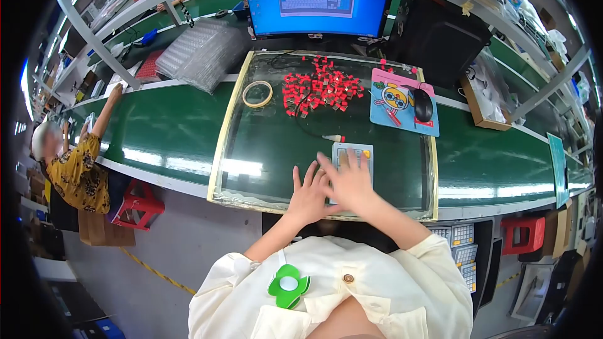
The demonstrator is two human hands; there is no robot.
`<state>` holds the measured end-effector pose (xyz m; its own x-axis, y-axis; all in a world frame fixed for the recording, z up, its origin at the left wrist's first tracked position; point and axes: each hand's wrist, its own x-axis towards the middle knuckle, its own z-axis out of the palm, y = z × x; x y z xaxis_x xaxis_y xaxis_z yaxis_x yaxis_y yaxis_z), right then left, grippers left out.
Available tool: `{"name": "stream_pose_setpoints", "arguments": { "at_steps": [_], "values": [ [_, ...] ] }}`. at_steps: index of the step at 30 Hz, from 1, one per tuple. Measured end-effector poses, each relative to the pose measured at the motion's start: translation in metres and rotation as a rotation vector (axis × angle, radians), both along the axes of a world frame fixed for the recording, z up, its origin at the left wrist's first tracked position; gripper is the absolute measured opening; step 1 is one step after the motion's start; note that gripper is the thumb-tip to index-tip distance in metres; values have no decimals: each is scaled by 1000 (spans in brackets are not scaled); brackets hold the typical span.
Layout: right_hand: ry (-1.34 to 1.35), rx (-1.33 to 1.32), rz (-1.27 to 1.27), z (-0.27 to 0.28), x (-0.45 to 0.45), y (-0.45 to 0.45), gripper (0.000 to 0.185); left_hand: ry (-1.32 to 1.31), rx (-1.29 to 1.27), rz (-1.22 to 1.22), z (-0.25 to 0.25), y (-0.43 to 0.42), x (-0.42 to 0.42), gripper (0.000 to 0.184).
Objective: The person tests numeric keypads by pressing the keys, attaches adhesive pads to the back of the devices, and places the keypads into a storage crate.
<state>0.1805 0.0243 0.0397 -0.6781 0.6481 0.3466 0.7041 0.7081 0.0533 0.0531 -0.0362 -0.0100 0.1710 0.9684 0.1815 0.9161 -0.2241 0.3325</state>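
Note:
A small grey number pad (367, 158) with an orange key lies near the front of the glass-topped mat. My right hand (350, 183) is over it with fingers spread, hiding most of its keys; whether the fingertips press any key I cannot tell. My left hand (308, 198) is beside its lower left edge, fingers apart and nothing in them, its tips close to the right hand. A cable with a white and red connector (335, 139) ends just above the pad. Farther back lies a pile of small red-and-metal pieces (320, 85).
A monitor (317, 3) showing a keyboard diagram stands behind. A tape roll (257, 95) lies left; a black mouse (423, 105) rests on a cartoon mouse pad (384, 118) at right. Bubble wrap (201, 53) is back left. Another person (78, 166) works at far left.

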Motion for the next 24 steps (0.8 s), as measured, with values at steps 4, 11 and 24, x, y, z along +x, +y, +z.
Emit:
{"name": "stream_pose_setpoints", "arguments": {
  "at_steps": [4, 11, 24],
  "values": [
    [-149, -503, 228, 26, 18, -54, 48, 37, 6, -5, -9, 0, -2, 94],
    [289, -289, -41, 2, 31, -13, 47, -42, -39, -6, 8, -2, 0, 96],
    [179, -225, -210, -25, 20, -40, 73, -516, 253, -30, 24, 74, -40, 37]
  ]
}}
